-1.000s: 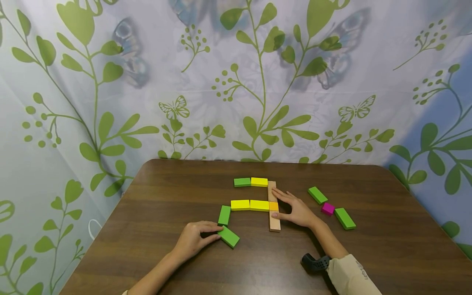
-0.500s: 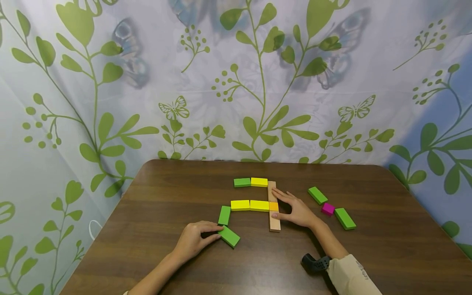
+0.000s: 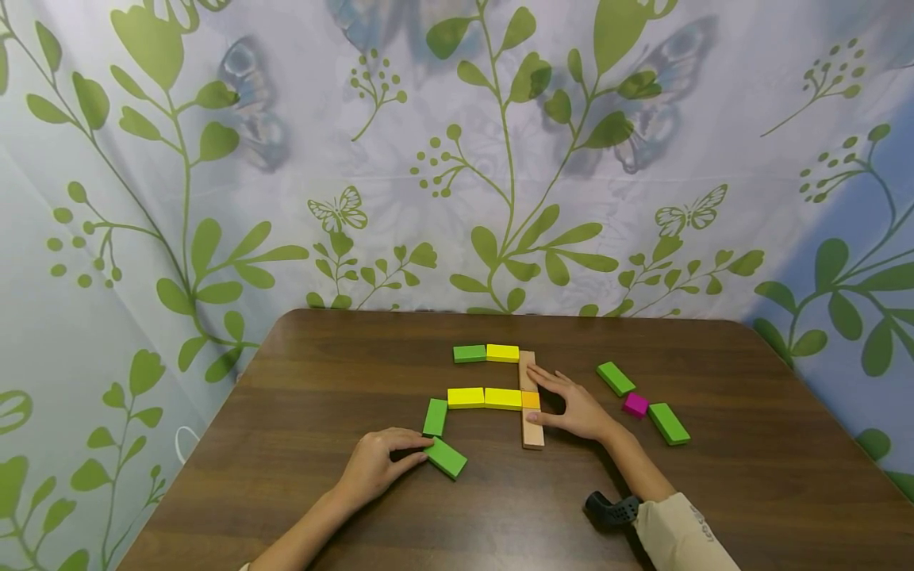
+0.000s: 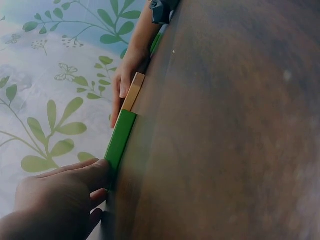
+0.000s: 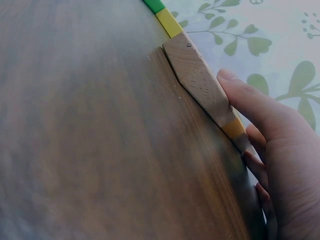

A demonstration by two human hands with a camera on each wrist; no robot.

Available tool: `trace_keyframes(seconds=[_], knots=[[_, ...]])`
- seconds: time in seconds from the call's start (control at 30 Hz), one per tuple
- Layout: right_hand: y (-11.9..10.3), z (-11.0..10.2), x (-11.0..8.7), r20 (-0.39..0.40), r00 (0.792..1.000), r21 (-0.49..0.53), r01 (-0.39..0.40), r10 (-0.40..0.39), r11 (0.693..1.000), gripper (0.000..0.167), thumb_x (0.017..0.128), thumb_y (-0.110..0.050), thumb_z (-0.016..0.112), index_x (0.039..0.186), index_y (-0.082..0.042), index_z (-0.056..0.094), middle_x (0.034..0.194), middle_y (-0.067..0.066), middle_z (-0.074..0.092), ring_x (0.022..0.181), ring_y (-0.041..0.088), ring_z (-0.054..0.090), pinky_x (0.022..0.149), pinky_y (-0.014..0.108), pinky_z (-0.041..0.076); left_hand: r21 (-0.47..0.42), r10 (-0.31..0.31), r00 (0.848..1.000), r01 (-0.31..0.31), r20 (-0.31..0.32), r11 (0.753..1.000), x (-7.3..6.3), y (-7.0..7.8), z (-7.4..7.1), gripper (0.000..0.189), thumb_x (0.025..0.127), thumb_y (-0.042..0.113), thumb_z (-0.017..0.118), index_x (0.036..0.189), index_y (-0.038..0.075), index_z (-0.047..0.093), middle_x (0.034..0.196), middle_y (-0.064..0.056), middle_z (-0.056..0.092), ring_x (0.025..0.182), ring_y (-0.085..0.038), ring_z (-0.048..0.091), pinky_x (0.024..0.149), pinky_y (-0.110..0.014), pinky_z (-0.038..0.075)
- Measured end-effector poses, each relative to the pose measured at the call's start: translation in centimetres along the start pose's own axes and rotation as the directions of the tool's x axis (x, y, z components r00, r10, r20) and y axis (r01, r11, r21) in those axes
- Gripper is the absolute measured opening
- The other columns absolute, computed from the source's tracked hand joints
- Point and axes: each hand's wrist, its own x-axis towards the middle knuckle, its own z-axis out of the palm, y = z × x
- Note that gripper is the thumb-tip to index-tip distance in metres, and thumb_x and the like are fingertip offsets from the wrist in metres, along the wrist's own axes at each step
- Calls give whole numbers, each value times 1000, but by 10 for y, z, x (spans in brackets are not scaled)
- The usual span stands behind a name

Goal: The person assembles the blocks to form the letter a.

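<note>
My left hand (image 3: 381, 462) pinches the left end of a slanted green block (image 3: 446, 457) between thumb and forefinger; in the left wrist view the thumb lies against that green block (image 4: 120, 139). Its upper end is close to another green block (image 3: 435, 417). My right hand (image 3: 577, 406) lies beside a column made of an upper wooden block (image 3: 527, 370), a small orange block (image 3: 531, 400) and a lower wooden block (image 3: 532, 434). Forefinger and thumb are spread along the column's right edge, touching the two wooden blocks. In the right wrist view this thumb (image 5: 245, 92) rests along the wood.
Two yellow blocks (image 3: 466, 398) run left from the orange one. Above them, a green block (image 3: 469, 354) and a yellow block (image 3: 503, 354) form a shorter row. A magenta block (image 3: 635, 405) lies between two green blocks (image 3: 668, 423) at the right. A patterned curtain (image 3: 400, 198) hangs behind the table.
The slanted green block at my left hand has shifted very slightly to the right. My right hand and the other blocks have stayed in place.
</note>
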Motion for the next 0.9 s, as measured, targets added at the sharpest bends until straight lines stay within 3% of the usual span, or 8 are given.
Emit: trace_keyframes(seconds=[0.4,0.6,0.9], knots=[[-1,0,0,0,1000,-6,-12,12,1000,79,78,-51,67,145,-23,34,149,-5,27,132,45,21,96,71,18,15,21,1000,-21,1,1000,0,1,2,22,79,19,73,101,18,74,95,9,69,92,-9,63,79,-32,52],[-1,0,0,3,1000,-5,-15,15,1000,79,78,-51,67,145,-23,34,149,-6,27,133,44,20,97,70,18,55,-6,1000,7,-14,998,-2,3,1,22,76,20,76,98,22,75,90,15,67,87,-6,57,70,-26,52],[0,0,0,2,1000,-3,-12,12,1000,79,78,-50,67,145,-23,34,149,-6,27,133,44,20,97,69,18,52,18,999,-17,-32,999,-1,4,5,21,76,20,76,97,22,75,91,16,68,80,-2,54,64,-18,48]])
